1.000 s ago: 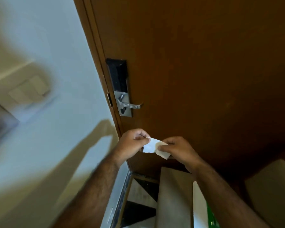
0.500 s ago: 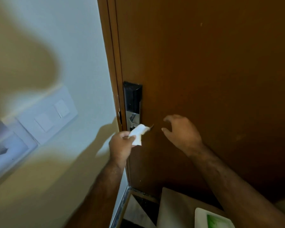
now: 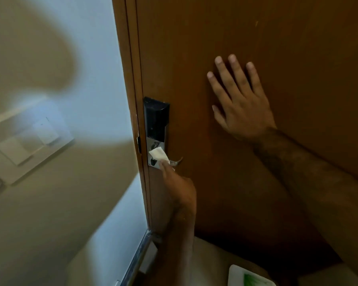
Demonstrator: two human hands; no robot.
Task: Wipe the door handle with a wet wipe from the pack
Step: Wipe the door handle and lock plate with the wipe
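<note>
I have the wet wipe (image 3: 158, 155) pinched in my left hand (image 3: 179, 187), pressed against the door handle (image 3: 175, 161) at the base of the lever, low in the middle of the frame. The wipe covers the part of the lever nearest the lock plate (image 3: 156, 131); only the lever's curved tip shows to the right of it. My right hand (image 3: 241, 106) is spread flat, fingers apart, on the brown door (image 3: 256, 38) in the upper right, holding nothing, and I judge it is there to brace the door.

As for progress: the wipe is out of the pack (image 3: 250, 275), which sits at the bottom edge right of centre, so fetching is done. Contact with the handle is made, so wiping looks to be just starting. What remains, as far as I can judge, is to draw the wipe along the lever to its tip and around its underside, which I cannot see from here.
</note>
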